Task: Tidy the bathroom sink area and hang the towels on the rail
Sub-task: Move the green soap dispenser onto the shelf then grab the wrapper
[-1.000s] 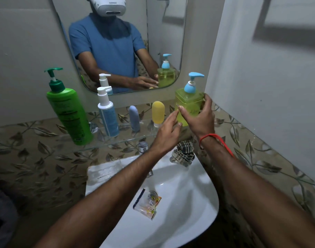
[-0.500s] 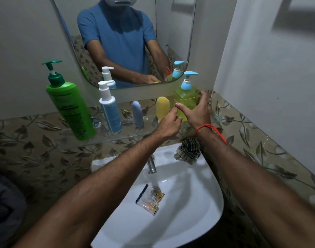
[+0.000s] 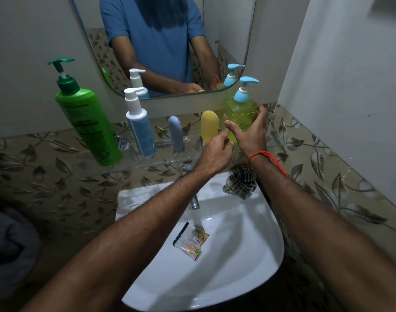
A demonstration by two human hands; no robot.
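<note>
My right hand (image 3: 251, 136) grips a yellow-green pump bottle (image 3: 239, 113) with a blue pump; the bottle stands at the right end of the glass shelf (image 3: 161, 163). My thumb is on the bottle's front and my fingers are round its right side. My left hand (image 3: 215, 154) hovers beside it with loosely bent fingers, in front of a yellow tube (image 3: 209, 124), and holds nothing. A crumpled checkered cloth (image 3: 241, 184) lies on the sink rim (image 3: 271, 266) below my right wrist. A white towel (image 3: 136, 197) lies on the sink's left corner.
Along the shelf stand a big green pump bottle (image 3: 89, 122), a white-and-blue pump bottle (image 3: 140, 129) and a lilac tube (image 3: 176, 134). A clear plastic packet (image 3: 191, 242) lies in the basin below the tap (image 3: 194, 202). A dark cloth (image 3: 10, 239) is at far left. The wall is close on the right.
The yellow-green bottle has gone from lifted to standing at the shelf's right end. My left hand has drawn back from it a little, its fingers bending. The view has tilted downward.
</note>
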